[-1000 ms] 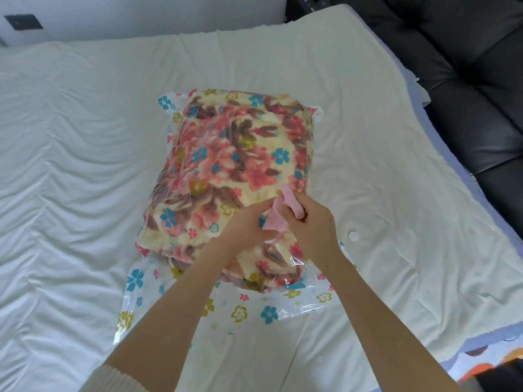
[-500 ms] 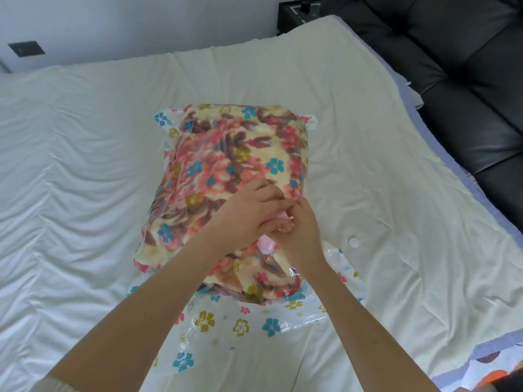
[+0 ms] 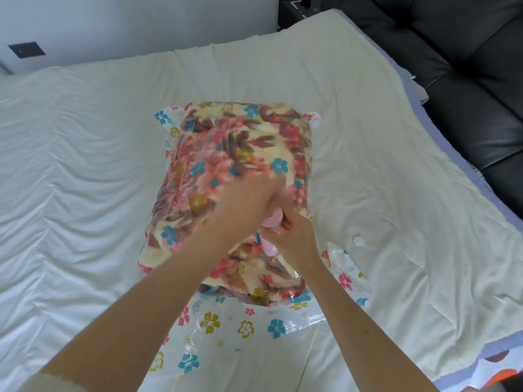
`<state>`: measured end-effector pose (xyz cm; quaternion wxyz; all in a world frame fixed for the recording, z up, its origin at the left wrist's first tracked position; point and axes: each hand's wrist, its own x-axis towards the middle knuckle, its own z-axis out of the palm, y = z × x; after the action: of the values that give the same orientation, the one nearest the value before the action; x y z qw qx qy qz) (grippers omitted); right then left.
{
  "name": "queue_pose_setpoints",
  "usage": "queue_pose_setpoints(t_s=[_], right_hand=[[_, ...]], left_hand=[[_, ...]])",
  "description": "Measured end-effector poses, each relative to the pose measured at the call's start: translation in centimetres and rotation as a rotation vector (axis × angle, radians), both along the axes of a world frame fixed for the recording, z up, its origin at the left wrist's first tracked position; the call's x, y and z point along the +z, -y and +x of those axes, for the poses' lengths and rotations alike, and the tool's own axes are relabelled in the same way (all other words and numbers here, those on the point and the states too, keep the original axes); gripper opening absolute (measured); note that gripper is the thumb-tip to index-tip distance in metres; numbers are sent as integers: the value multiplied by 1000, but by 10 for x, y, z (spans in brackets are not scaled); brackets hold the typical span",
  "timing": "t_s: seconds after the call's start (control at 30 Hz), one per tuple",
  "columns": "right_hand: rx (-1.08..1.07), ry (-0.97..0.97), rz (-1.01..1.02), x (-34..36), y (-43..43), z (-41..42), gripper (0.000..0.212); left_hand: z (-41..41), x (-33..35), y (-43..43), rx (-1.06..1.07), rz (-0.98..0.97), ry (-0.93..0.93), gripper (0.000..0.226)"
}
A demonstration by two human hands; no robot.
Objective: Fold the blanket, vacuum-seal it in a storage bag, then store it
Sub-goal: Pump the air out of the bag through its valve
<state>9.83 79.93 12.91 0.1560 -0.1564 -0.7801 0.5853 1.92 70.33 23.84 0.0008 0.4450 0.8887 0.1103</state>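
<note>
Centre frame, the folded floral fleece blanket point(image 3: 226, 154) sits inside the clear flower-printed plastic storage bag point(image 3: 246, 329). The right hand point(image 3: 294, 236) grips the small pink plastic pump point(image 3: 273, 222) on top. The left hand point(image 3: 243, 205) blurs over it, its grip unreadable. Best to keep the pump upright and pressed squarely, so no air leaks.

Cream ribbed knit cuff point(image 3: 53, 383) far up the arm from the left hand point(image 3: 243, 205); right forearm point(image 3: 353, 321) bare.

Bare sheet point(image 3: 85, 171) spreads left of the bagged blanket point(image 3: 235, 148); rightward lie a white disc point(image 3: 358, 240) and black padded panel point(image 3: 467, 80).
</note>
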Motion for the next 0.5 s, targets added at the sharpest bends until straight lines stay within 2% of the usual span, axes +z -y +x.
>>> queue_pose_setpoints(t_s=[0.03, 0.07, 0.1, 0.13, 0.2, 0.23, 0.27, 0.3, 0.33, 0.4, 0.43, 0.47, 0.5], right_hand=[[13, 7, 14, -1, 2, 4, 33], [11, 5, 16, 0, 3, 6, 31], [1, -2, 6, 0, 2, 7, 26], [-9, 4, -9, 0, 1, 5, 23], [-31, 4, -48, -1, -4, 1, 28], [-28, 4, -54, -2, -6, -1, 29], [-17, 7, -56, -4, -7, -2, 30], [-7, 7, -62, -7, -7, -2, 30], [-2, 3, -70, -8, -7, 0, 30], [11, -7, -58, -8, -6, 3, 26], [30, -9, -51, -10, -5, 4, 21], [29, -14, -51, -9, -6, 4, 20], [15, -16, -57, -8, -7, 3, 22]], left_hand=[[7, -22, 4, -48, -155, 156, 13], [8, -31, 6, -55, -184, 233, 11], [7, -27, 4, -50, -127, 223, 12], [6, -16, 2, -70, 66, 103, 16], [3, 30, -7, -33, 474, -218, 28], [2, 46, -9, -2, 618, -315, 33], [2, 51, -11, 13, 678, -333, 37], [5, 45, -11, 35, 650, -287, 39], [10, 33, -9, 50, 518, -190, 35], [16, -13, -5, 32, 32, 57, 14], [18, -30, -2, 25, -117, 144, 10], [16, -30, -2, 45, -158, 191, 12], [15, -21, -4, 59, -84, 193, 18]])
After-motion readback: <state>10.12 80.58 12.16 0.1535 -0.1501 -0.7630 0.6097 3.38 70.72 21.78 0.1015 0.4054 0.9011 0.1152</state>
